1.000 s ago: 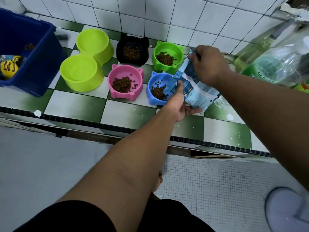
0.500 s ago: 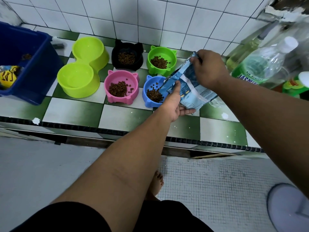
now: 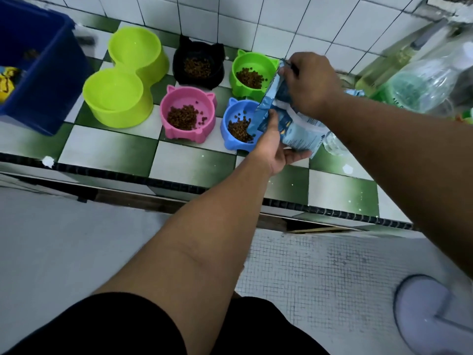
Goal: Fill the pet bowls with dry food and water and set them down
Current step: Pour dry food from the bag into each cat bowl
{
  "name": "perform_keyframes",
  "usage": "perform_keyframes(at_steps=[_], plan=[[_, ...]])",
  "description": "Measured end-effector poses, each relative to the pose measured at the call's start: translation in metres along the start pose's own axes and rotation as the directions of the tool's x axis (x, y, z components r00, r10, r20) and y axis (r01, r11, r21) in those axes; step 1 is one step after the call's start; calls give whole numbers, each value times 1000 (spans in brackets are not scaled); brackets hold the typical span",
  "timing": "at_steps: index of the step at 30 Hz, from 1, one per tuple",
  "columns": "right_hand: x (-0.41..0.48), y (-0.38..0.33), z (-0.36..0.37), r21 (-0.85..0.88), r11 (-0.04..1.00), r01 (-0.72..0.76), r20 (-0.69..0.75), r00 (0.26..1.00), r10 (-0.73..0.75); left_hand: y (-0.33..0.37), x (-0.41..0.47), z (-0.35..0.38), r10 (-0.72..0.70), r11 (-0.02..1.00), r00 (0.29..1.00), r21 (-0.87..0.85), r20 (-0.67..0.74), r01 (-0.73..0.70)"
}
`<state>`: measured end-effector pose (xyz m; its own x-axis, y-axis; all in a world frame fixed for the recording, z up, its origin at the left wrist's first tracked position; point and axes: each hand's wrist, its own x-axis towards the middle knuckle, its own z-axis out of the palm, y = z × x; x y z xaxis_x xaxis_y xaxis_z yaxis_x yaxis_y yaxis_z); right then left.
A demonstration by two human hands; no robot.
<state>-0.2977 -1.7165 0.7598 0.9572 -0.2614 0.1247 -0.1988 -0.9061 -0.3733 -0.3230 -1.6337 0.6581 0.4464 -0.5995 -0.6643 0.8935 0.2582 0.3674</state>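
Observation:
A light-blue food bag (image 3: pixel 294 129) is tilted with its open mouth over the blue bowl (image 3: pixel 231 139), where brown kibble lies. My right hand (image 3: pixel 309 83) grips the bag's top edge. My left hand (image 3: pixel 272 147) holds the bag from below, thumb on its front. The pink bowl (image 3: pixel 188 115), the black bowl (image 3: pixel 198 65) and the green bowl (image 3: pixel 250 74) each hold kibble. The lime double bowl (image 3: pixel 122 80) on the left holds no kibble.
A dark blue crate (image 3: pixel 38 67) stands at the counter's left end. Clear plastic bottles (image 3: pixel 419 83) crowd the right side. The checkered counter (image 3: pixel 115 147) ends in a black-edged front lip. A pale slipper (image 3: pixel 432 311) lies on the floor at lower right.
The camera has shifted slightly. The bag stays tilted over the blue bowl, and loose kibble pieces lie higher in that bowl than before.

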Motion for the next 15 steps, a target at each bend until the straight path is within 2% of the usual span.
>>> perform_keyframes(at_steps=[8,15], plan=[[-3,6,-6,20,998,-61,-26,998,61,5,-4,1,-11,998,1000,66,-6,12],[-19,16,-11,65,993,-94,-67,993,98,6,-7,-1,12,981,998,196,-54,-1]])
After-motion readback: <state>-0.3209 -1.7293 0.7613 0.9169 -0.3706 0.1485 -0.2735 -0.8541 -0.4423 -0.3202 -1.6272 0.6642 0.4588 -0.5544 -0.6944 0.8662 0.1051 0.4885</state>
